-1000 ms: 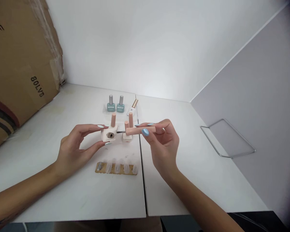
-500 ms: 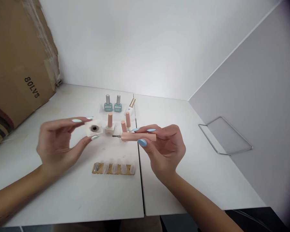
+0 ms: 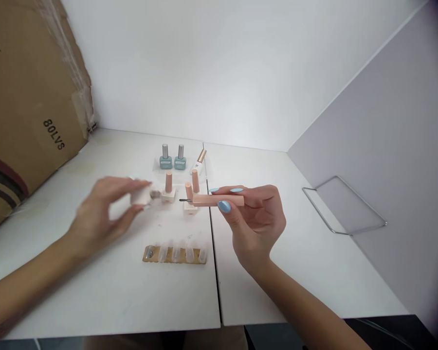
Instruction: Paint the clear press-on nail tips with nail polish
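Note:
Between the fingers and thumb of my left hand [image 3: 98, 214] is a white nail polish bottle [image 3: 140, 195] without its cap, blurred, its neck turned to the right. My right hand [image 3: 257, 223] pinches a pink nail polish cap [image 3: 208, 200] held level, its thin dark brush [image 3: 185, 200] pointing left. Cap and bottle are apart. Behind them stand capped white bottles with pink caps, one at the left [image 3: 168, 194] and another [image 3: 190, 208] partly covered by the held cap. Nearer me lies a brown strip [image 3: 168, 256] bearing several clear nail tips [image 3: 175, 253].
Two teal polish bottles [image 3: 165, 162] and a leaning white bottle with a gold cap [image 3: 198, 165] are in a clear tray [image 3: 156, 171]. A cardboard box [image 3: 29, 97] stands left, a wire frame [image 3: 345, 204] right. A dark seam [image 3: 215, 272] splits the white table.
My left hand has shifted right and turned the bottle, so its opening, which faced me, now points right. The right hand keeps the cap level, slightly further right in view.

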Demonstrator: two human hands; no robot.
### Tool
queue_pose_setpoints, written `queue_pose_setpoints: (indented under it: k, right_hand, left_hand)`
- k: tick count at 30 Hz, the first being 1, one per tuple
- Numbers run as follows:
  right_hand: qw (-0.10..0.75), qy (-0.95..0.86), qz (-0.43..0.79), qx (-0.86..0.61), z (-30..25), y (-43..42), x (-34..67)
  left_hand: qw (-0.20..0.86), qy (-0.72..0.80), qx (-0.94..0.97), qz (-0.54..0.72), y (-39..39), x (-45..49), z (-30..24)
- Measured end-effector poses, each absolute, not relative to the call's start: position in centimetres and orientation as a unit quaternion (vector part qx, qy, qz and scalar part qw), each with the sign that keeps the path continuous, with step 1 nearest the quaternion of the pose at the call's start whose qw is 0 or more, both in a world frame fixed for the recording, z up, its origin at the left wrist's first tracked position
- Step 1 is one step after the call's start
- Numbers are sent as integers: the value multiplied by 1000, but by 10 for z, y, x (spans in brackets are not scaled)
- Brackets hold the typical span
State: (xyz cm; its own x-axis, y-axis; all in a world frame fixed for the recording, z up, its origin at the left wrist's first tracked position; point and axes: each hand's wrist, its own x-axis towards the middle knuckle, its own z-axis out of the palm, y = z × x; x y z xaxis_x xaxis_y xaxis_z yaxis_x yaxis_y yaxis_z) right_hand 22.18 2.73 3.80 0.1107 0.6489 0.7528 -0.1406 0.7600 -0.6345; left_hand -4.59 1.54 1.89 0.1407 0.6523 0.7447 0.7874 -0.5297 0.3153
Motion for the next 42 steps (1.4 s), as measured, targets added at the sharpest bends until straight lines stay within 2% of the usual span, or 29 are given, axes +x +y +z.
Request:
queue_pose_setpoints:
  k: [5, 17, 28, 34, 42]
  right_hand:
    - [708, -607, 286, -220, 38, 26, 222]
    - [685, -594, 352, -232, 33, 24, 216]
    - [659, -590, 394, -248, 36, 22, 212]
    - [616, -614, 426, -248, 31, 23, 209]
    - [602, -648, 414, -215, 28, 20, 208]
  left_hand:
    - [103, -436, -778, -441, 16, -44, 14]
    - [48, -327, -802, -498, 11, -29, 10]
    - [47, -312, -802, -507, 9, -25, 12]
    - [38, -330, -798, -503, 5, -24, 10]
    - [21, -341, -796, -499, 3, -22, 10]
